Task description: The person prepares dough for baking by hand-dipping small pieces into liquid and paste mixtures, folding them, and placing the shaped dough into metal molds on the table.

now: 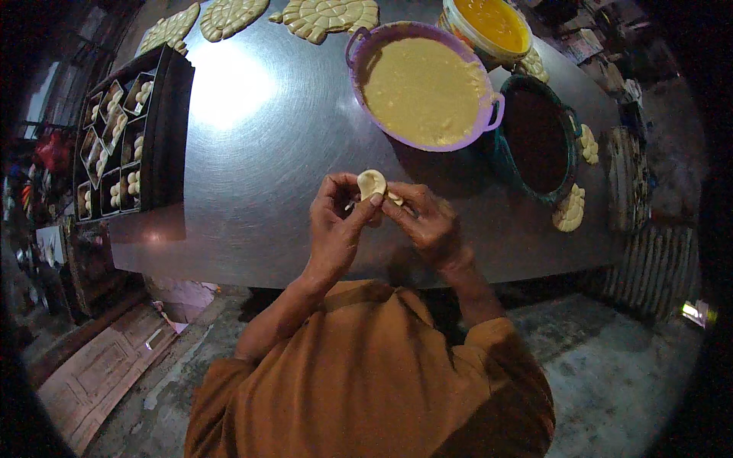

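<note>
Above the near half of the metal table, my two hands meet around a small piece of pale dough [372,184], pressed into a shallow cup with its hollow facing up. My left hand [336,214] pinches the dough between thumb and fingers from the left. From the other side, the thumb and fingers of my right hand [429,223] close on its edge. A second bit of dough [394,198] shows by the right fingers; whether it joins the cup I cannot tell. Beyond my hands stands a purple basin [498,111] of pale yellow paste [424,88].
Right of the purple basin is a dark green basin [571,153] of dark brown filling; behind it, a bucket [489,53] holds yellow-orange liquid. Portioned dough slabs [324,17] lie along the far edge, smaller clusters [569,210] at right. A black crate [172,114] at left holds boxed dough balls.
</note>
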A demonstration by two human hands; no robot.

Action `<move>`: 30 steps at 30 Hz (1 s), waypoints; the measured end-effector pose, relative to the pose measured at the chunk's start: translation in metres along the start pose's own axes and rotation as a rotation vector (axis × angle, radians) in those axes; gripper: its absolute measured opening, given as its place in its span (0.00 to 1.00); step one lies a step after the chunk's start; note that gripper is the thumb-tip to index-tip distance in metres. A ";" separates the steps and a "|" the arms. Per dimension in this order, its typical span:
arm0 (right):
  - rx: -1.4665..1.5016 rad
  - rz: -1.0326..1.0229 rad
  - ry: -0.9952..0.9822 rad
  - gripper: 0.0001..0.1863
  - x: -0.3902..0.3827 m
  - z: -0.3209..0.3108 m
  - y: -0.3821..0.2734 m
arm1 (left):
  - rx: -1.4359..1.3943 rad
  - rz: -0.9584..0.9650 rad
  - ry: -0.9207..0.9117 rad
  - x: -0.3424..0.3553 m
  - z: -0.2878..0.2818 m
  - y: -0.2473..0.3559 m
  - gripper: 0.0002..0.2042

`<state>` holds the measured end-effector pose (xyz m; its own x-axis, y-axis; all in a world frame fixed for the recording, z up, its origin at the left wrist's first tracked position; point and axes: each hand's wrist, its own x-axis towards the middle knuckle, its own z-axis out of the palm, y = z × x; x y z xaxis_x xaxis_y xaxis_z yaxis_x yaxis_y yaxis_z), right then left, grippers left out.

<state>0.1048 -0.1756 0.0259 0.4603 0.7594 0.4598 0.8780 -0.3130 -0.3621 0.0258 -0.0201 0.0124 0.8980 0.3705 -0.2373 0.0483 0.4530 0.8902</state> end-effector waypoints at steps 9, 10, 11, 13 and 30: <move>0.491 0.165 -0.158 0.15 0.027 -0.027 0.016 | 0.261 0.012 -0.297 -0.004 -0.031 0.016 0.09; 0.519 0.160 -0.169 0.14 0.025 -0.026 0.017 | 0.172 -0.057 -0.313 -0.003 -0.035 0.020 0.11; 0.547 0.155 -0.180 0.14 0.024 -0.026 0.018 | 0.084 -0.125 -0.330 -0.002 -0.036 0.023 0.12; 0.479 0.060 -0.082 0.14 0.026 -0.021 0.013 | -0.087 -0.317 -0.240 0.005 -0.039 0.016 0.13; 0.171 0.399 0.225 0.15 0.005 0.027 -0.045 | -0.160 -0.242 -0.058 -0.004 -0.035 0.000 0.12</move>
<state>0.0637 -0.1426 0.0225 0.7900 0.4512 0.4152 0.6019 -0.4416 -0.6654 0.0064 0.0072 0.0001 0.8924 0.1918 -0.4084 0.1984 0.6461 0.7370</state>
